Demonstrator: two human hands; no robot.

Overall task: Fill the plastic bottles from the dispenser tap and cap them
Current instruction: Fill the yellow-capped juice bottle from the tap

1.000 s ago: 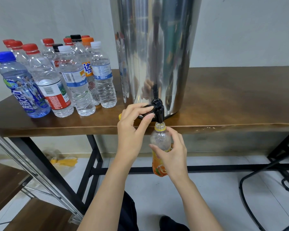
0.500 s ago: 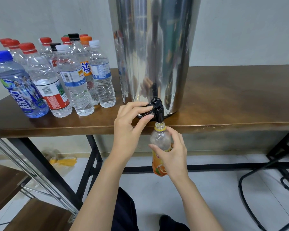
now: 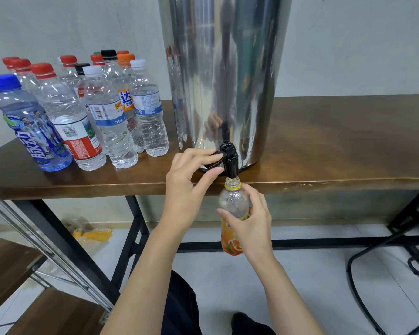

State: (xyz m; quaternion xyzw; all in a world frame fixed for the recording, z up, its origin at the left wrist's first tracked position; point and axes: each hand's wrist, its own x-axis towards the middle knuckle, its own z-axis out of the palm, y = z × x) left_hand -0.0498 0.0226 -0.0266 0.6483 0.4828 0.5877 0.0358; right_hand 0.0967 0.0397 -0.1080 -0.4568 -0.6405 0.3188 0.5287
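Left hand (image 3: pixel 186 182) pinches black tap lever (image 3: pixel 215 156) between thumb and fingers (image 3: pixel 196 154); right hand (image 3: pixel 252 226) grips orange-label bottle (image 3: pixel 233 201), uncapped mouth just under tap spout (image 3: pixel 230 169), hanging past wooden table (image 3: pixel 324 187) front edge in open air. Steel dispenser (image 3: pixel 223 68) sits at edge; capped bottles (image 3: pixel 111 112) well apart left

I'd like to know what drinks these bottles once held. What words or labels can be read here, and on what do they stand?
"脉动": blue-capped bottle.
"达", with "无糖" below: orange-labelled bottle.
Front white-capped bottle: blue band's characters too small to be sure.
Red-labelled bottle: barcode, print unreadable.
Held bottle, under the tap: label print blurred.
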